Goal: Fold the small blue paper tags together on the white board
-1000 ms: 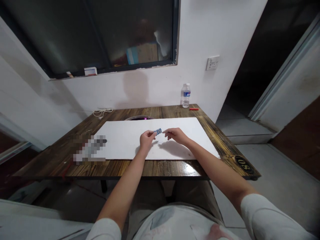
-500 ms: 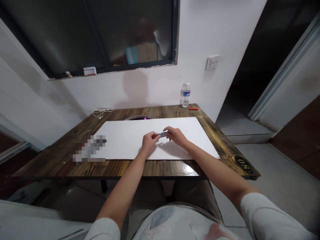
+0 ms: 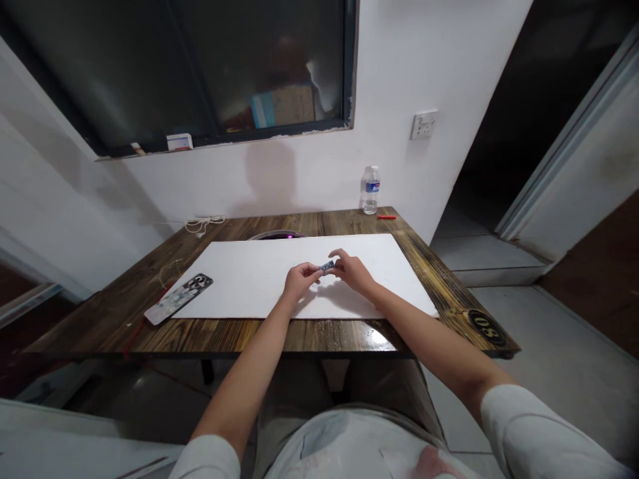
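Observation:
Between my two hands is a small bluish-grey patterned piece (image 3: 327, 267), too small for me to name its kind. My left hand (image 3: 300, 279) pinches its left end between thumb and fingers. At its right end my right hand (image 3: 351, 271) grips it low with thumb and a finger, while the index finger is raised above it. Both hands are just over a white board (image 3: 254, 279), which lies flat on the wooden table; their shadows fall on it.
A phone in a patterned case (image 3: 180, 299) lies across the board's left edge. At the back stand a water bottle (image 3: 370, 191) and, beside it, a red pen-like stick (image 3: 387, 217). A white cable (image 3: 204, 222) lies at the back left of the wooden table (image 3: 299, 336).
The small piece has tilted, its right end now higher. My right index finger has lifted a little off it. My left hand has shifted very slightly right.

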Motion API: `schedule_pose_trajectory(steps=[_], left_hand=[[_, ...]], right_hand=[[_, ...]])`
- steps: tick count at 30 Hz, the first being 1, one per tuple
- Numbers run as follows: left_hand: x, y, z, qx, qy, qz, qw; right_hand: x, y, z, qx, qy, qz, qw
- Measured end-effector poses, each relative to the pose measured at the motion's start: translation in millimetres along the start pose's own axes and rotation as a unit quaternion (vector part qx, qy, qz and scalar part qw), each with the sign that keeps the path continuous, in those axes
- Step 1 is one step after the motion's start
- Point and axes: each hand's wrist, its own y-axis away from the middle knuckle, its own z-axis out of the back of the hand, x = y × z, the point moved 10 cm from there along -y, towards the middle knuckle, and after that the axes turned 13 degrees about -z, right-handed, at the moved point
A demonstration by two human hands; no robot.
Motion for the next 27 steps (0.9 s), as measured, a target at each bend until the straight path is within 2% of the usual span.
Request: schedule_pose_trajectory(steps=[7, 15, 21, 27], left_hand=[[-8.7, 2.8, -6.5, 0.034, -0.009, -0.010, 0.999], [-9.2, 3.6, -9.8, 0.051, -0.016, -0.009, 0.999], [-4.6, 2.7, -4.1, 0.021, -0.010, 0.005, 1.000], [3.6, -1.2, 8.9, -0.045, -0.003, 0.015, 0.999]], right_hand=[[-13.7, -7.0, -12.0, 0.060, -0.097, -0.048, 0.992], [-22.6, -9.0, -16.0, 0.071, -0.166, -0.100, 0.978], [-20.2, -8.2, -24.8, 0.129, -0.261, -0.105, 0.951], [-17.6, -11.0, -25.0, 0.153, -0.330, -0.087, 0.928]])
